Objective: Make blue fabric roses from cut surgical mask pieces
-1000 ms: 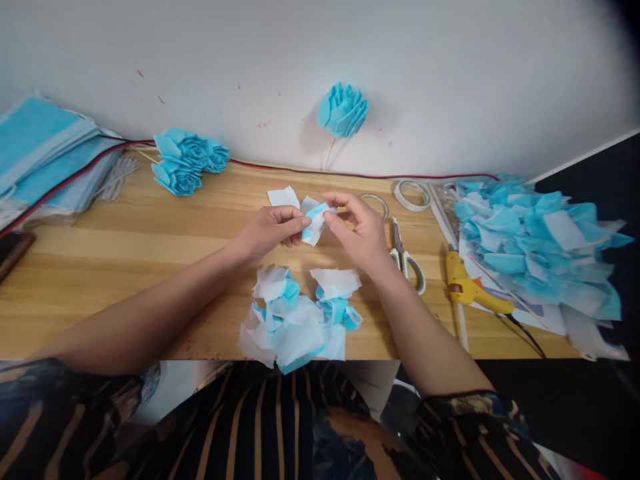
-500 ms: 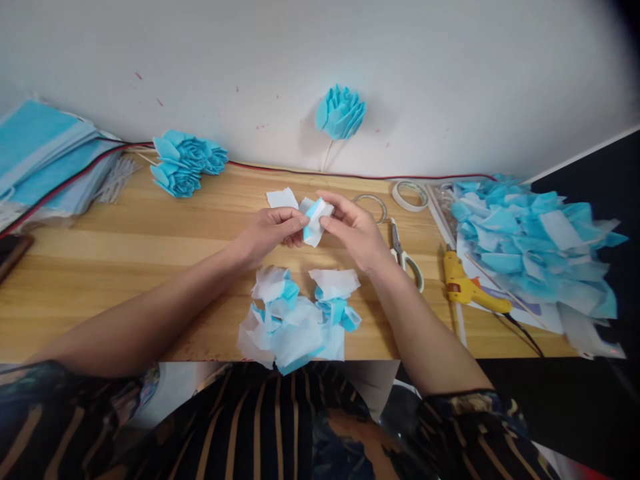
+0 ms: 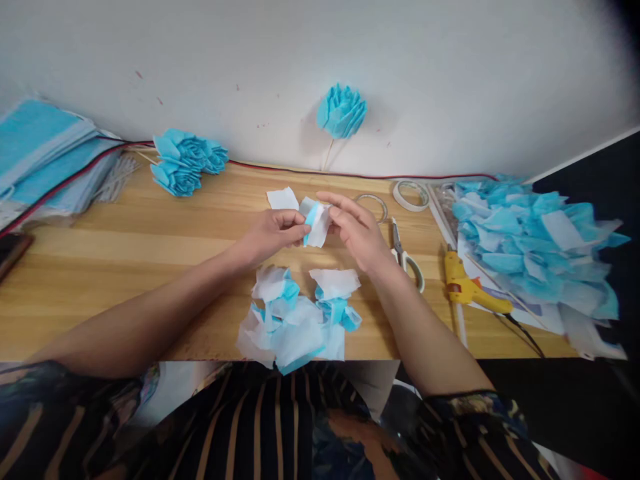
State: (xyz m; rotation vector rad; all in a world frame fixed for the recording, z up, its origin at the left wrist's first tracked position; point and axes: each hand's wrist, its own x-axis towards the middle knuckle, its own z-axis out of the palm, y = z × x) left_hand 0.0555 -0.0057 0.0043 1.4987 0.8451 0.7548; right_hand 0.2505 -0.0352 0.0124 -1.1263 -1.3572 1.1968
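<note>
Above the middle of the table, both hands hold one small blue-and-white piece of mask fabric (image 3: 317,230). My left hand (image 3: 273,233) pinches its left, blue edge between thumb and fingers. On the right side, my right hand (image 3: 357,230) grips the upper right edge with thumb and fingertips, its index finger stretched over the top. Just behind the hands lies a white fabric square (image 3: 283,199). Nearer my body, a loose heap of cut blue and white fabric pieces (image 3: 297,330) rests at the table's front edge.
A blue fabric flower (image 3: 343,112) on a stick leans at the wall; more flowers (image 3: 187,160) lie left, beside stacked masks (image 3: 45,153). To the right are scissors (image 3: 400,250), a tape roll (image 3: 411,196), a yellow glue gun (image 3: 473,287) and a big fabric pile (image 3: 535,247).
The fabric piece has turned more upright and spread flatter. My right thumb and fingers have shifted up to its upper right edge, while the left hand stays nearly in place.
</note>
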